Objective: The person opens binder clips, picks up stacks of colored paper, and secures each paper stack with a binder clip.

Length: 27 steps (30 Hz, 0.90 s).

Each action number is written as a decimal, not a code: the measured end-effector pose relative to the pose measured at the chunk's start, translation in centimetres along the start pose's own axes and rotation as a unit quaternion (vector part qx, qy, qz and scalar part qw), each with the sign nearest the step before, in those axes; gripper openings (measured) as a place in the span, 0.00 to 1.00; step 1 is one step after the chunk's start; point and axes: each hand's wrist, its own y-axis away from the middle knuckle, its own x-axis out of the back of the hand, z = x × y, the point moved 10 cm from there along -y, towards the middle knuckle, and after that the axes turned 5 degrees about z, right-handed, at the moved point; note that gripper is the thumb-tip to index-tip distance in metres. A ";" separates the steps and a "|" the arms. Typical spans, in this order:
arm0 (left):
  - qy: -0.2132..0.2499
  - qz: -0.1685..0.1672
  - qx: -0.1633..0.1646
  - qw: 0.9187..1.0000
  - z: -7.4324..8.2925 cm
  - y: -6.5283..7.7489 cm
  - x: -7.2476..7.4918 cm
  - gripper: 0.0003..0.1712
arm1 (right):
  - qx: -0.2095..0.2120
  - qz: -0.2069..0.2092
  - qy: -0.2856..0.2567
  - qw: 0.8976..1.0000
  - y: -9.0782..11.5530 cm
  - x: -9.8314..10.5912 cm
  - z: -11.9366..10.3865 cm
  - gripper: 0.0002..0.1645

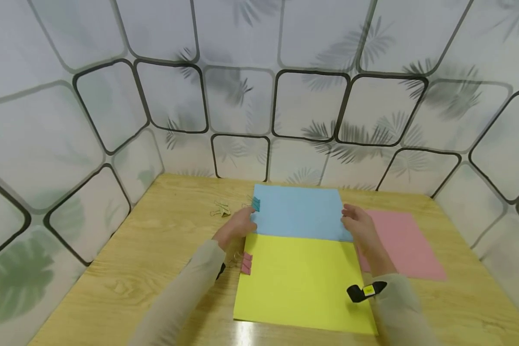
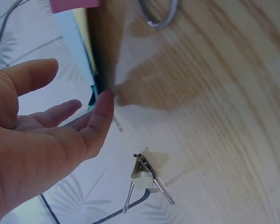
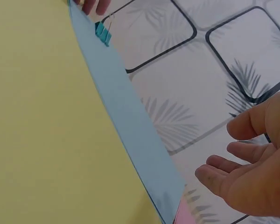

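Note:
A blue sheet stack point(image 1: 300, 214) lies at the back of the table, just beyond a yellow sheet stack point(image 1: 304, 283). A teal binder clip point(image 1: 256, 204) grips the blue stack's left edge, and a pink binder clip point(image 1: 246, 264) is on the yellow stack's left edge. My left hand point(image 1: 240, 223) is at the blue stack's left edge beside the teal clip, its thumb apart from the loosely bent fingers in the left wrist view. Near the blue stack's right edge is my right hand point(image 1: 363, 228); the right wrist view shows its palm point(image 3: 261, 182) holding nothing.
A pink sheet point(image 1: 408, 245) lies to the right, partly behind the right forearm. One or more pale yellow-green binder clips point(image 1: 222, 209) rest left of the blue stack. Patterned panels point(image 1: 242, 101) enclose the wooden table point(image 1: 147, 240) at the back and sides.

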 end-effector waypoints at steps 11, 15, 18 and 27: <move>0.058 0.056 -0.018 0.997 0.2 2.6 2.3 0.32 | 0.014 0.005 -0.084 0.996 1.6 -1.1 -3.5 0.36; 0.072 0.088 -0.050 0.992 1.2 3.1 3.2 0.31 | 0.020 0.017 -0.114 0.993 1.9 -0.9 -4.5 0.35; 0.095 0.100 -0.056 0.989 1.5 3.4 3.4 0.30 | 0.020 0.023 -0.109 0.994 2.0 -0.6 -4.6 0.35; 0.102 0.135 -0.053 0.984 1.9 4.4 5.1 0.29 | 0.033 0.001 -0.024 0.999 1.6 0.4 -4.0 0.37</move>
